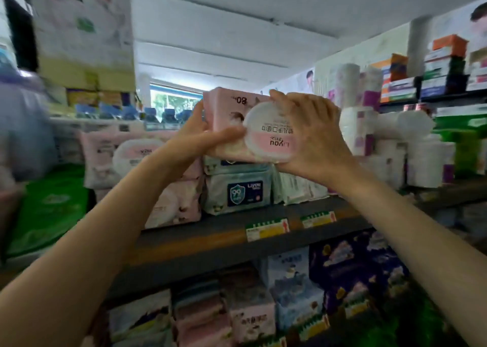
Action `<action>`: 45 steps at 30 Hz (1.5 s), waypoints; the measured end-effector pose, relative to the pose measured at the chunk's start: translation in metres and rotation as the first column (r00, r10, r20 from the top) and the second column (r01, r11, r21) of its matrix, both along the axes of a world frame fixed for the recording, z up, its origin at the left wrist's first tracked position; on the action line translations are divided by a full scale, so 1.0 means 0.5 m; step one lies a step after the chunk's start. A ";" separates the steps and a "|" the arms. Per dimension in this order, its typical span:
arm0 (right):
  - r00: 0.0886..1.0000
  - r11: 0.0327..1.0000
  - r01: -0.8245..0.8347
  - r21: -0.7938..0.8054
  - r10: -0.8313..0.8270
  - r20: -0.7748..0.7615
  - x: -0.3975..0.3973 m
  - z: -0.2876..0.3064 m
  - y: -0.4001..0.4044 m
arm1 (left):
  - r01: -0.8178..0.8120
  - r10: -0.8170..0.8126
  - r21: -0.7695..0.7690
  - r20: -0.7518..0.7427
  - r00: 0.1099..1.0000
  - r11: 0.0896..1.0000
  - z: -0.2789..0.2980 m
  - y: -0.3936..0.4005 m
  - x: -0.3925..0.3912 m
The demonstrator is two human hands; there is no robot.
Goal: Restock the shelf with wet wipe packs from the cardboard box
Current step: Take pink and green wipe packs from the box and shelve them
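Pink wipe pack [232,114] upside down, both hands gripping

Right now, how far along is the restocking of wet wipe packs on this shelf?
Partly done, it seems: pink packs already sit stacked on the shelf, beside a blue-and-white pack. In hand: the left hand and right hand grip a pink wet wipe pack, upside down, above the blue-and-white stack, not yet set down. The cardboard box is out of view, so what remains can't be judged.
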State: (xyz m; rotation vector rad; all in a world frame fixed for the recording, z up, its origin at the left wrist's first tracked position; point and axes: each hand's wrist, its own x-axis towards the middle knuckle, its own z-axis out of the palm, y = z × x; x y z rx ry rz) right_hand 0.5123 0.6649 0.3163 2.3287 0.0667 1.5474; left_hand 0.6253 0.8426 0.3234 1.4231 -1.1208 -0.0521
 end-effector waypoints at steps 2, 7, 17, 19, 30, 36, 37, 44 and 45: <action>0.997 0.997 -0.082 -0.006 0.082 0.010 0.040 0.003 0.013 | -0.073 0.072 0.005 0.043 0.996 0.997 0.009 0.033 0.022; 0.991 0.985 -0.134 -0.107 0.132 -0.024 0.114 0.013 0.030 | -0.260 0.252 0.087 0.096 0.963 0.962 0.025 0.097 0.055; 0.975 0.798 -0.156 -0.582 0.219 0.039 0.178 0.049 0.038 | -0.275 0.188 0.489 0.220 0.957 0.828 0.046 0.101 0.057; 0.951 0.955 -0.210 -0.210 0.249 0.182 0.171 0.049 0.052 | -0.221 0.217 0.251 0.045 0.975 0.943 0.019 0.095 0.062; 0.738 0.498 -0.638 0.587 0.613 0.282 0.194 0.027 0.225 | -0.663 0.704 -0.246 0.339 0.624 0.707 -0.069 0.032 0.023; 0.896 0.890 -0.441 0.116 0.427 0.124 0.183 0.062 0.184 | -0.723 0.687 -0.304 0.656 0.314 0.620 -0.065 0.168 0.063; 0.927 0.930 -0.366 0.020 0.362 0.100 0.182 0.063 0.180 | -0.729 0.700 -0.340 0.666 0.259 0.594 -0.060 0.190 0.070; 0.965 0.920 -0.231 -0.317 0.174 -0.197 0.223 -0.021 0.181 | -0.769 0.359 -0.042 0.900 0.248 0.638 -0.060 0.257 0.072; 0.956 0.903 -0.257 -0.344 0.184 -0.229 0.228 -0.039 0.189 | -0.790 0.300 0.048 0.910 0.287 0.611 -0.071 0.263 0.074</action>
